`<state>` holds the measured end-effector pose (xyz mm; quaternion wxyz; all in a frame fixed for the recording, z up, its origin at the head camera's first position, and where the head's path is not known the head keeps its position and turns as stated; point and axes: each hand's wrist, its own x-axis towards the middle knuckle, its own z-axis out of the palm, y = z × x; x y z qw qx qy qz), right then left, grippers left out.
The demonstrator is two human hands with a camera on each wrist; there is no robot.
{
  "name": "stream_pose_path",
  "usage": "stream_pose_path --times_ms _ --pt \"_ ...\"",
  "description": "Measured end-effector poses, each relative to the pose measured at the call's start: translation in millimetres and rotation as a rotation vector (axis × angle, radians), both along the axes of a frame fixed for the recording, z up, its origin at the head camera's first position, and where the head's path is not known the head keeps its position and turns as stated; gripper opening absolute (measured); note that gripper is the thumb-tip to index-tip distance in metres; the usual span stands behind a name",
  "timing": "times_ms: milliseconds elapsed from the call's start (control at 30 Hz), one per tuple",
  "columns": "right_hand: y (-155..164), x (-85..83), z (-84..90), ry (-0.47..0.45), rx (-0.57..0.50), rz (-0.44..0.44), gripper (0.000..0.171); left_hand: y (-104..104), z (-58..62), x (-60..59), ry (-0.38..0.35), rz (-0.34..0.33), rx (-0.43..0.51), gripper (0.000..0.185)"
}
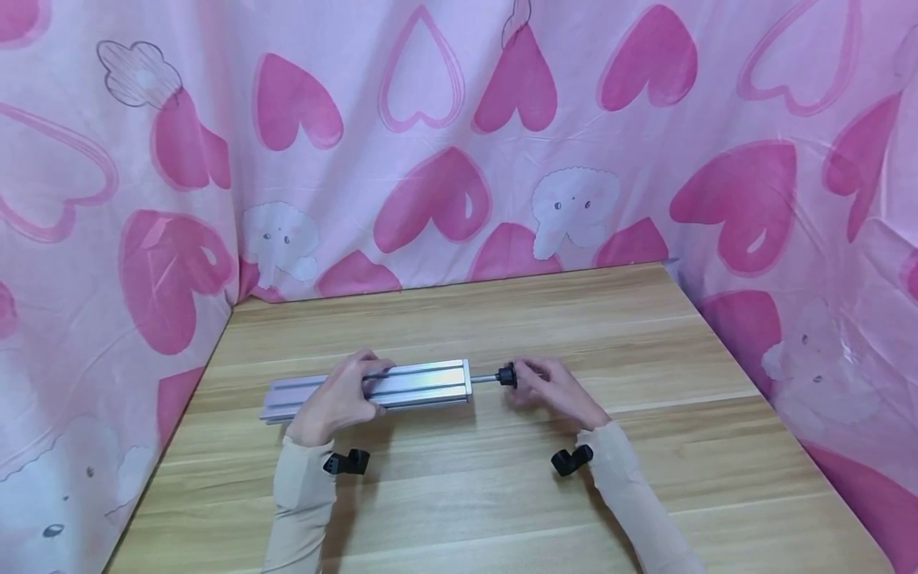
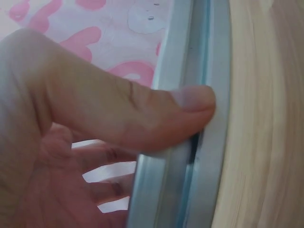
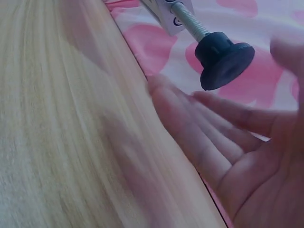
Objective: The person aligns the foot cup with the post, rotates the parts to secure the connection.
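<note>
Hands at an aluminium rail (image 1: 373, 388) on the wooden table (image 1: 502, 494).
Left hand (image 1: 337, 399) clamps the rail mid-table, thumb (image 2: 156, 114) in its slot; at 3 o'clock, right hand (image 1: 552, 391) is beside the black knob (image 3: 223, 59), fingers (image 3: 209, 128) spread, not gripping. Knob's screw looks partly threaded, thread still exposed.

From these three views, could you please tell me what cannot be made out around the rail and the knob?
- Head view: the left hand covers the middle of the rail, so the slot there is hidden.
- Head view: the right hand is at the knob; contact is too small to judge.
- Right wrist view: the rail's end is cut off by the top edge.
- Left wrist view: the thumb hides part of the slot.
</note>
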<state>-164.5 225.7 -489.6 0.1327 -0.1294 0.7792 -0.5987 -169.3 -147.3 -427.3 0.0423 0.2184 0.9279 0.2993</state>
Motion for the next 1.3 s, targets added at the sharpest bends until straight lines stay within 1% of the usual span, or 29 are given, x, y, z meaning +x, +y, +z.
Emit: stream_pose_path --times_ms 67,167,267,333,433,567,733,800,900,1067,1300 --pt "1.1 1.6 1.0 0.034 -0.017 0.000 0.048 -0.8 0.2 0.2 -0.005 0.005 0.003 0.062" --pt "1.0 2.3 2.0 0.090 -0.069 0.025 0.057 -2.4 -0.1 0.1 -0.002 0.008 0.002 0.062" --pt "-0.4 1.5 2.0 0.120 -0.116 0.046 0.056 -3.5 -0.3 0.5 -0.002 0.010 0.000 0.061" --pt "-1.1 0.9 1.7 0.134 -0.115 0.043 0.055 -4.1 0.0 0.7 -0.002 0.007 -0.002 0.062" --pt "-1.2 0.5 0.9 0.137 -0.082 0.026 0.055 -4.4 0.6 1.7 -0.006 0.013 -0.005 0.062" --pt "-0.7 0.8 1.5 0.117 -0.032 0.010 0.052 -5.3 0.0 1.8 -0.008 0.016 -0.005 0.062" --pt "0.1 1.0 2.3 0.059 0.007 -0.001 0.050 -6.1 -2.2 -0.9 0.004 -0.002 0.002 0.062" --pt "0.1 1.0 2.4 0.041 0.013 -0.002 0.049 -6.1 -3.5 -2.1 0.007 -0.010 0.003 0.061" --pt "0.1 0.4 2.1 0.042 0.024 0.003 0.045 -6.0 -4.7 -2.9 0.005 -0.020 0.006 0.060" --pt "-0.6 -1.5 0.8 0.039 0.027 0.009 0.041 -4.5 -4.7 -3.7 -0.020 -0.025 0.016 0.059" --pt "-3.1 -3.3 0.4 0.007 0.028 0.016 0.046 -4.2 -5.2 -4.6 -0.031 -0.027 0.016 0.060"
